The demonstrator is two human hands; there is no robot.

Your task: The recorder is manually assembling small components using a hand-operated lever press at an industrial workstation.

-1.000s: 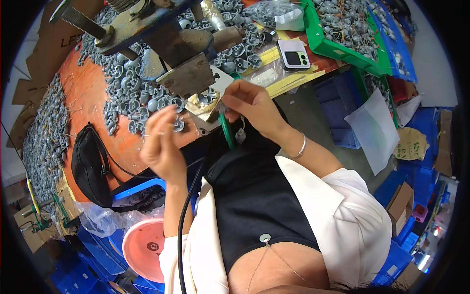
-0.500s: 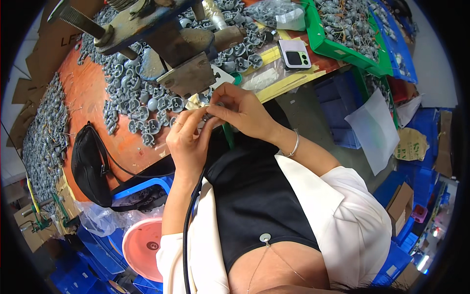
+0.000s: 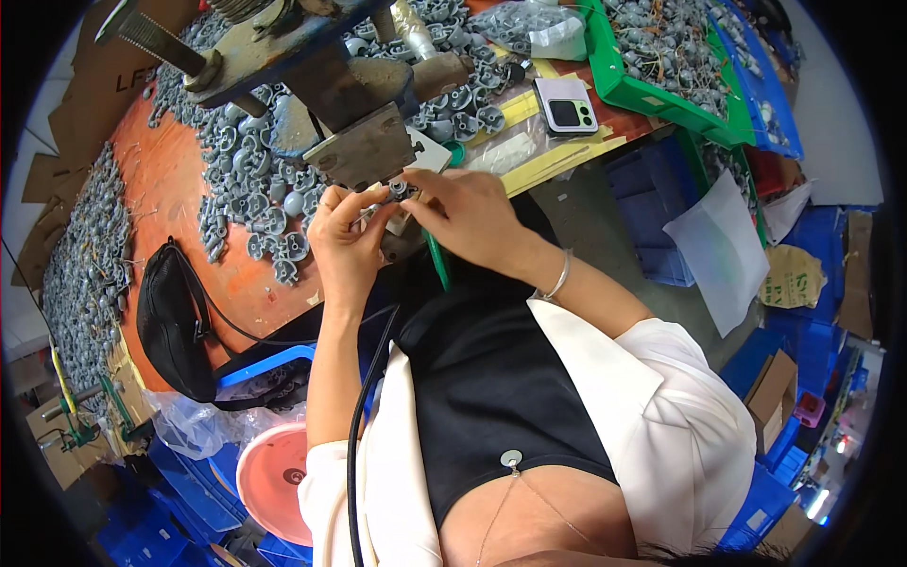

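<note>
Just below the metal plate (image 3: 364, 149) of a bench press (image 3: 316, 76), both my hands meet at a small grey plastic part (image 3: 401, 190). My left hand (image 3: 342, 234) is closed in a pinch at the part's left side. From the right, my right hand (image 3: 470, 215) closes thumb and forefinger on the same part. Fingers partly cover it, so its full shape is hidden. Loose grey plastic housings (image 3: 248, 203) lie heaped on the orange tabletop to the left of my hands. A green strip (image 3: 437, 262) hangs below my right hand.
A black pouch (image 3: 173, 321) lies at the table's near left edge. A phone (image 3: 567, 107) rests at the right. Beyond it stands a green crate (image 3: 652, 93) full of small grey parts. A pink basin (image 3: 272, 477) sits below the table, beside blue bins.
Both hands have shifted slightly, the left one leftward and upward. My fingers have spread a little apart, so the grey part between them shows more clearly.
</note>
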